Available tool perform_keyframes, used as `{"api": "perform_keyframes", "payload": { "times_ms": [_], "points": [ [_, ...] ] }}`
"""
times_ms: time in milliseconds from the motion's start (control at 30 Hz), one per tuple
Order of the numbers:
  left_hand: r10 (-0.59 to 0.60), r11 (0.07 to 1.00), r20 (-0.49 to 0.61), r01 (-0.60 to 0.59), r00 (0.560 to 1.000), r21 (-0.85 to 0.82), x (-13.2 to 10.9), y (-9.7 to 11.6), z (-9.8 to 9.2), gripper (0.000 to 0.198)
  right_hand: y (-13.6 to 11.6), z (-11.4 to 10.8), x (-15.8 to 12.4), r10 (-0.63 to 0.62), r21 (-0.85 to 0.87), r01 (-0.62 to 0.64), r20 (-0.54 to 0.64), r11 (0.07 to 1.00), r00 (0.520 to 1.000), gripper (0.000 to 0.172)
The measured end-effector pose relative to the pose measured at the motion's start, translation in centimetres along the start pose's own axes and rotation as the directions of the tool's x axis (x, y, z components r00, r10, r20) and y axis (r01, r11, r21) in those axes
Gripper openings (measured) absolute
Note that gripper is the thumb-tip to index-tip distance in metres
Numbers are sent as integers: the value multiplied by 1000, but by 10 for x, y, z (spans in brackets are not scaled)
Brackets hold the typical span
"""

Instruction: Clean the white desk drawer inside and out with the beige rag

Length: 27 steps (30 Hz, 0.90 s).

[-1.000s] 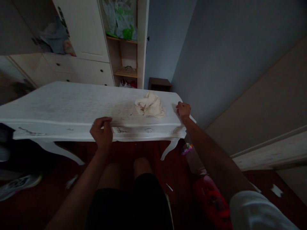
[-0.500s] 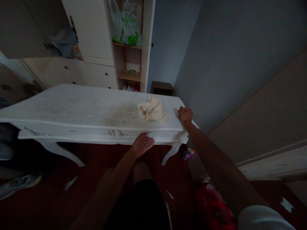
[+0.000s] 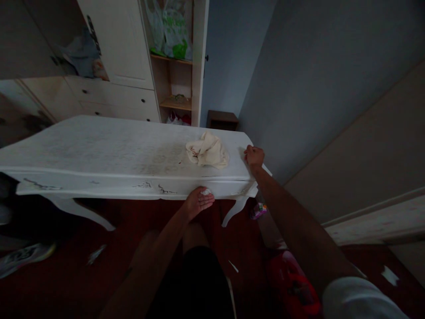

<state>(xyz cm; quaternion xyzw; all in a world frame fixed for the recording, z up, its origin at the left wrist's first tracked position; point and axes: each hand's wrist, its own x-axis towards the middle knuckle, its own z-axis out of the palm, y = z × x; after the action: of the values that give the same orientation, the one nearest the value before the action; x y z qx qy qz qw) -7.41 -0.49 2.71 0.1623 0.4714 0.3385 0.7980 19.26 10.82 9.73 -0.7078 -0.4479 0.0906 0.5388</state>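
Observation:
My left hand (image 3: 198,203) is palm up at the front of a white desk (image 3: 113,137), its thumb and fingers closed around a small white drawer knob (image 3: 206,191). The right-hand drawer (image 3: 189,186) stands slightly out from the desk front, a thin dark gap along its top. My right hand (image 3: 254,156) rests as a loose fist on the right end of the desktop; nothing shows in its fingers. Between the hands, a crumpled cream cloth (image 3: 209,150) lies on the desktop, beside dark smudges.
Behind the desk stand a white cabinet (image 3: 113,97) with an open section of shelves and plastic bags (image 3: 174,31), and a small brown stand (image 3: 222,120). A grey wall (image 3: 315,79) is at right. On the floor are a red bag (image 3: 288,283), a purple box (image 3: 258,211) and a shoe (image 3: 26,259).
The right-hand drawer has come slightly out towards me, with my left hand on its knob. My right hand stays on the desktop. The whole view has shifted a little.

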Motion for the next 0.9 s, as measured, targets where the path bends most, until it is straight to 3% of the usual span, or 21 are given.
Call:
{"api": "perform_keyframes", "payload": {
  "times_ms": [233,600,733,900],
  "points": [
    [20,1000,75,-21,997,12,-42,-56,-17,21,-1,-1,-3,8,29,-8,1,1000,1000,35],
    [-53,998,64,56,997,-42,-89,-157,-54,45,4,-1,-3,-29,48,29,6,998,1000,36],
    [-68,983,87,82,994,-165,-106,-178,-62,47,4,-1,-4,-22,39,21,19,999,1000,37],
    [-67,983,127,87,990,-162,-122,-191,-69,30,3,-2,-5,-14,30,13,25,999,1000,38]
  ]
}}
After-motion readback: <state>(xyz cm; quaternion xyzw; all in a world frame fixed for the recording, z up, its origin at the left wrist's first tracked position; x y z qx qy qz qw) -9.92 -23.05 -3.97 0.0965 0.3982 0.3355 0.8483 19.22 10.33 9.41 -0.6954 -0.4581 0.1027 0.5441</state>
